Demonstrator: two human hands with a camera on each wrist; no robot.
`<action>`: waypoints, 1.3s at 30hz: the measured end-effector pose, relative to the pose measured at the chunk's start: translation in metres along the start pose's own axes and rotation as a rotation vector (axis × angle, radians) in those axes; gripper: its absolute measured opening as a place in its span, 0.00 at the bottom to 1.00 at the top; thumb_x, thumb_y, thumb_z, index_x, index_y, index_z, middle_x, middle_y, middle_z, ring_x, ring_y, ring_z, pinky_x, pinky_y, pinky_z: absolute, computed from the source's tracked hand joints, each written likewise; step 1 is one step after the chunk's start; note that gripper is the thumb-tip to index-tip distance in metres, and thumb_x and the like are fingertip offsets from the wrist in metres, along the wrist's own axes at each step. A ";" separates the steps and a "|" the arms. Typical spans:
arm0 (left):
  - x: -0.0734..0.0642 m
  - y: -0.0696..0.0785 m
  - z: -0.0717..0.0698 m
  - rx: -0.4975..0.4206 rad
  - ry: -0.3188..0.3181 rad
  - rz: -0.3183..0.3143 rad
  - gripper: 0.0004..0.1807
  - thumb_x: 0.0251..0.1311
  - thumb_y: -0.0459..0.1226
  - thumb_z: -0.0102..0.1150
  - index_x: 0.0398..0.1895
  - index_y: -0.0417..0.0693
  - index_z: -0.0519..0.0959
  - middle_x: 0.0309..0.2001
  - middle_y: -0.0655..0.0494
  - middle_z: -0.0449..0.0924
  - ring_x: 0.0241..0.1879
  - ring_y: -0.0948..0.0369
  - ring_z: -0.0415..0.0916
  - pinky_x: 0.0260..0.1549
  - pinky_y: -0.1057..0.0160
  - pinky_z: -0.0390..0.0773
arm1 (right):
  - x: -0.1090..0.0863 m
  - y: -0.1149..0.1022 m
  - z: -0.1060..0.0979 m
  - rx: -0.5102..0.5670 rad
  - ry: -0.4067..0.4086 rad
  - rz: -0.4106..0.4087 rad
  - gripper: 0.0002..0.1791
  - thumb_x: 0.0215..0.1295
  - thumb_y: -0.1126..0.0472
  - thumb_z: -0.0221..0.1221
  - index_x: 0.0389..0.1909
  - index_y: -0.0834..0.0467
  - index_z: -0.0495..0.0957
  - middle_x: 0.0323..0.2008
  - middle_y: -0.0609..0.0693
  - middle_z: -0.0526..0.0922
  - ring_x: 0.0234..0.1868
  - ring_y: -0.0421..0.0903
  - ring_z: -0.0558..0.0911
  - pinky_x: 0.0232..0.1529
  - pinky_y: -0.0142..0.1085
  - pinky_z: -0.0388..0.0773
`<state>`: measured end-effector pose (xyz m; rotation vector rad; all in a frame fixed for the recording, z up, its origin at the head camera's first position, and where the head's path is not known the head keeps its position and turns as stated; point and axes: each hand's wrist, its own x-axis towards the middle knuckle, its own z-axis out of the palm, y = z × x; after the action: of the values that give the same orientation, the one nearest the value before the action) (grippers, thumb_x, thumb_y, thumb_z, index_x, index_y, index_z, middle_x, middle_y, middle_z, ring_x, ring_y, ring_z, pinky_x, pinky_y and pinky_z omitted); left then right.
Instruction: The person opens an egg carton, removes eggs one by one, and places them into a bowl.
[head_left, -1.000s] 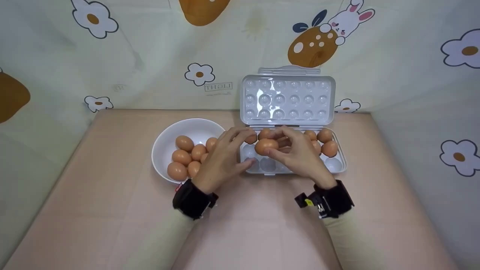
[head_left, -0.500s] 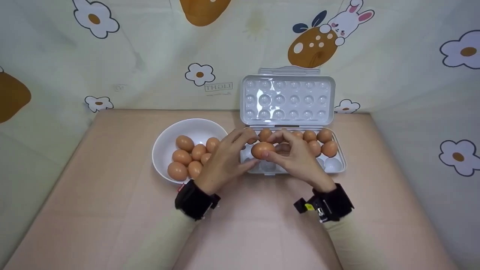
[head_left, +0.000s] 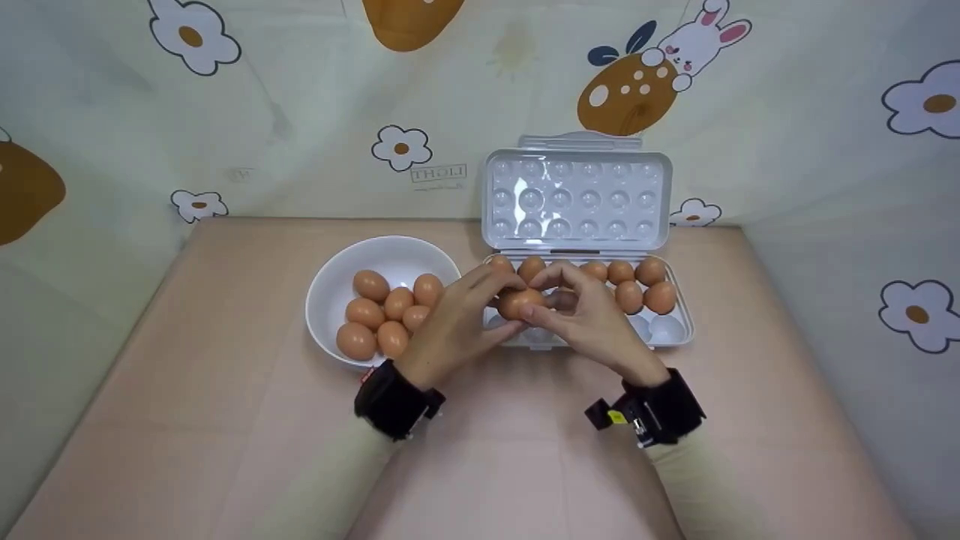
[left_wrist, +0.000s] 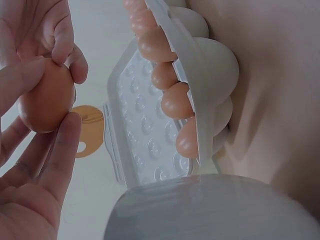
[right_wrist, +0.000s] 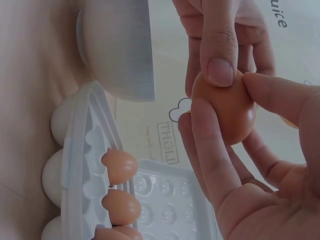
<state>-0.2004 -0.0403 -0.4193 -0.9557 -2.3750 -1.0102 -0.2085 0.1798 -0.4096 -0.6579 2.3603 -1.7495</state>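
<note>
The left hand [head_left: 459, 313] and right hand [head_left: 596, 319] together pinch one brown egg [head_left: 517, 305] — raised above the left part of the open plastic egg carton [head_left: 666, 330], where other eggs [head_left: 661, 298] sit — and a white bowl [head_left: 324, 300] of loose eggs [head_left: 356, 341] stands beside the carton.

Boxed "LIGHT" [right_wrist: 168, 143] on patterned backdrop [head_left: 480, 90]; "uice" [right_wrist: 279, 13] also there, at view's edge; smaller print illegible

We've got a pale cloth backdrop [head_left: 315, 82] behind a peach-covered table [head_left: 187, 360]. Print we can see: white flowers [head_left: 402, 148], a rabbit [head_left: 690, 52] gripping a spotted brown fruit [head_left: 628, 97], boxed lettering [head_left: 439, 173]. Right wrist view shows us "uice" text [right_wrist: 278, 13].
</note>
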 end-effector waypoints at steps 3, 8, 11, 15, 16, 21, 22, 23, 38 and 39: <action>0.000 0.000 -0.001 -0.016 -0.002 0.001 0.20 0.62 0.38 0.77 0.55 0.49 0.81 0.50 0.58 0.81 0.49 0.63 0.77 0.51 0.68 0.82 | 0.000 0.000 -0.001 -0.025 0.003 -0.016 0.20 0.70 0.55 0.71 0.55 0.60 0.78 0.56 0.55 0.81 0.55 0.50 0.88 0.54 0.40 0.86; 0.001 -0.001 -0.005 -0.016 -0.005 -0.015 0.21 0.61 0.35 0.78 0.55 0.48 0.81 0.50 0.57 0.81 0.50 0.61 0.77 0.52 0.66 0.81 | 0.000 0.000 -0.006 -0.048 0.018 -0.065 0.19 0.71 0.59 0.70 0.57 0.62 0.78 0.57 0.55 0.82 0.56 0.51 0.87 0.60 0.43 0.84; 0.002 -0.002 -0.010 0.001 0.006 -0.020 0.21 0.60 0.34 0.78 0.55 0.47 0.81 0.51 0.54 0.82 0.50 0.60 0.78 0.51 0.64 0.82 | -0.001 -0.001 -0.011 -0.082 0.056 -0.072 0.19 0.71 0.61 0.69 0.59 0.60 0.78 0.57 0.54 0.83 0.56 0.51 0.87 0.60 0.44 0.84; 0.002 -0.002 -0.020 0.014 0.009 -0.068 0.23 0.60 0.35 0.78 0.58 0.46 0.82 0.51 0.54 0.83 0.47 0.61 0.80 0.48 0.66 0.83 | -0.001 0.000 -0.017 -0.144 0.109 -0.094 0.17 0.70 0.64 0.69 0.58 0.59 0.79 0.56 0.52 0.84 0.57 0.52 0.86 0.58 0.43 0.85; 0.001 -0.002 -0.023 0.013 0.011 -0.085 0.24 0.60 0.35 0.78 0.59 0.47 0.82 0.51 0.55 0.83 0.47 0.62 0.80 0.48 0.67 0.83 | 0.000 0.000 -0.019 -0.152 0.119 -0.102 0.17 0.70 0.66 0.69 0.57 0.60 0.79 0.56 0.52 0.84 0.57 0.52 0.85 0.57 0.43 0.85; 0.001 -0.003 -0.047 -0.016 0.011 -0.152 0.23 0.61 0.34 0.77 0.59 0.48 0.81 0.51 0.58 0.82 0.49 0.64 0.80 0.51 0.70 0.82 | 0.001 0.003 -0.025 -0.166 0.142 -0.138 0.18 0.67 0.70 0.69 0.57 0.60 0.80 0.53 0.54 0.85 0.56 0.52 0.86 0.55 0.39 0.86; 0.003 -0.003 -0.052 -0.019 0.013 -0.155 0.23 0.61 0.33 0.77 0.58 0.47 0.82 0.51 0.57 0.82 0.49 0.64 0.80 0.51 0.69 0.82 | 0.001 0.003 -0.026 -0.171 0.148 -0.136 0.19 0.67 0.70 0.69 0.57 0.60 0.80 0.53 0.54 0.85 0.56 0.51 0.86 0.56 0.39 0.86; 0.004 -0.004 -0.057 -0.016 0.010 -0.158 0.22 0.61 0.33 0.77 0.57 0.47 0.82 0.51 0.56 0.82 0.49 0.63 0.80 0.51 0.68 0.82 | 0.000 0.004 -0.027 -0.176 0.154 -0.137 0.19 0.66 0.70 0.69 0.57 0.60 0.80 0.53 0.54 0.85 0.56 0.51 0.87 0.56 0.40 0.86; 0.041 -0.044 -0.102 0.116 -0.325 -0.403 0.20 0.63 0.34 0.76 0.55 0.50 0.80 0.47 0.56 0.80 0.48 0.56 0.76 0.51 0.57 0.80 | -0.002 0.005 -0.032 -0.351 0.194 -0.142 0.23 0.65 0.69 0.70 0.60 0.57 0.80 0.55 0.50 0.82 0.59 0.51 0.84 0.60 0.44 0.84; 0.043 -0.048 -0.104 0.122 -0.347 -0.420 0.19 0.63 0.34 0.75 0.55 0.50 0.80 0.47 0.56 0.80 0.48 0.55 0.76 0.51 0.57 0.80 | -0.002 0.005 -0.032 -0.353 0.192 -0.139 0.23 0.65 0.69 0.70 0.60 0.57 0.80 0.56 0.50 0.82 0.59 0.52 0.84 0.60 0.44 0.84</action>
<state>-0.2556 -0.1232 -0.3486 -0.6403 -2.9761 -0.8778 -0.2197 0.2099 -0.4044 -0.7452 2.8574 -1.5160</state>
